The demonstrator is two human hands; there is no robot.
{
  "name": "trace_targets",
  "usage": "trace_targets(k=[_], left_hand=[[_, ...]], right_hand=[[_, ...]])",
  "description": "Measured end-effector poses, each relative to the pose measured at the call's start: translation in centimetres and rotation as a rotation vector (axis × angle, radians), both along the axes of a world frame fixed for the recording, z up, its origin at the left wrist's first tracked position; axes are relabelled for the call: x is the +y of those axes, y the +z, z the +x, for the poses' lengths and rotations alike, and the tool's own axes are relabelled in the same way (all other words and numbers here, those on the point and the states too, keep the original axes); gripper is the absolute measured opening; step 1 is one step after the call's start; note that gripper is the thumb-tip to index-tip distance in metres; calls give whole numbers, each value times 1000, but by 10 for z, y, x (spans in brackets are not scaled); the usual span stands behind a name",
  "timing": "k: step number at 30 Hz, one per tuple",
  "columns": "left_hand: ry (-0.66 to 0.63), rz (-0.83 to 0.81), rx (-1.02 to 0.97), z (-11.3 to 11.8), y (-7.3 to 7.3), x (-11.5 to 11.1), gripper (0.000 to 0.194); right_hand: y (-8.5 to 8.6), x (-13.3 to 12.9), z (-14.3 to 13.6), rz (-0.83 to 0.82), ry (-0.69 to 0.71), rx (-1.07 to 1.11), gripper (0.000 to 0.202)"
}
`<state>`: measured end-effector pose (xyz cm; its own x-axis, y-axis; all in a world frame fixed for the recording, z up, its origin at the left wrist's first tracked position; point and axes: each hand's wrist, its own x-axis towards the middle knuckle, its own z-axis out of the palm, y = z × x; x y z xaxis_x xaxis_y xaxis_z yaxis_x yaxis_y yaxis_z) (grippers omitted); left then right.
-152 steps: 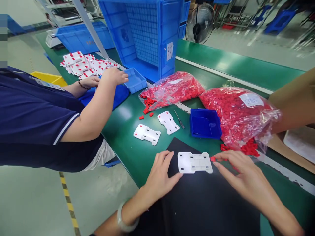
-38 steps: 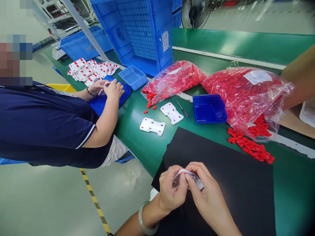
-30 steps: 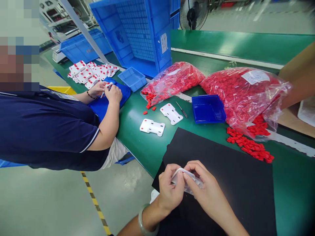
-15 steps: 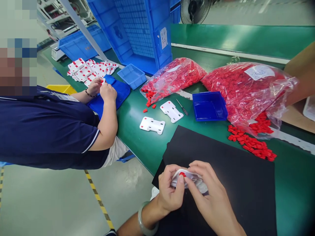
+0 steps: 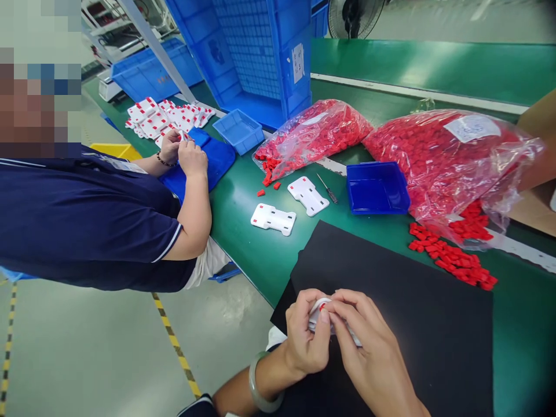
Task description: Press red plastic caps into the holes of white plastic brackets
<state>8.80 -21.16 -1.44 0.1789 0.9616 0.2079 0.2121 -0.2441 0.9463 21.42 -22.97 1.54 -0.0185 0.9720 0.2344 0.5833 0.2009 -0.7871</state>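
Both hands are bunched up over the near edge of the black mat (image 5: pixel 412 324). Left hand (image 5: pixel 304 339) is curled shut around one end of a white plastic plate (image 5: pixel 316 307), thumb pressing on top right by a small red clip (image 5: pixel 323 306) that's sitting in the plate. Right hand (image 5: pixel 369 347) is closed over the other end, fingers wrapped across it, so most of the plate is hidden, and I can't tell how far the clip is seated. There's a pale bangle (image 5: pixel 260 388) on the left wrist.

Rest of the green bench (image 5: pixel 243 214): two more white plates lie flat w/ red bits in them, one (image 5: pixel 273 219) near the bench edge and one (image 5: pixel 308 196) just behind it, next to a little screwdriver (image 5: pixel 327 188). A dark blue tray (image 5: pixel 377 188) sits beside a big clear bag of red clips (image 5: pixel 452 156), w/ a loose pile of clips (image 5: pixel 452 255) spilled out at its mouth. A second bag (image 5: pixel 313 136) lies further back, a few strays in front of it.

On the left a co-worker in a navy shirt (image 5: pixel 87 220) has both hands (image 5: pixel 182 153) together on a part over a blue cloth (image 5: pixel 208 162). Behind them is a stack of finished plates (image 5: pixel 160 116), a light blue tray (image 5: pixel 238 130) and a big blue crate (image 5: pixel 260 52).
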Motion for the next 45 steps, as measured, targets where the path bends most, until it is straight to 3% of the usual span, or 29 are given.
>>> trace_targets(k=[4,9,16,24,28,33,36,39,41,45], left_hand=[[25,80,49,1,1,4,14],[37,130,96,1,-2,6,14],[10,148,176,2,0,3,12],[-48,-173,59,5,-6,18,13],[-103,-218,-5,5,-8,18,13],[-83,-212,12,7,-4,14,13],[-46,-290,-89,11,-5,22,14],[13,-420,-372,16,-4,39,16],[21,-489,-551,18,-2,50,17],[-99,-541,-642,16,8,64,21]], right_hand=[[-1,0,-1,-126,-52,113,13],[-9,-4,-4,-154,-178,143,7],[-9,-1,4,-299,-65,234,13],[-14,20,23,-462,53,309,17],[-13,18,23,-477,39,298,17],[-11,20,20,-437,40,248,18],[-13,23,28,-364,10,97,20],[-19,20,47,-238,-162,-111,36],[-23,15,60,-284,-177,-60,44],[-22,4,73,-502,36,255,31]])
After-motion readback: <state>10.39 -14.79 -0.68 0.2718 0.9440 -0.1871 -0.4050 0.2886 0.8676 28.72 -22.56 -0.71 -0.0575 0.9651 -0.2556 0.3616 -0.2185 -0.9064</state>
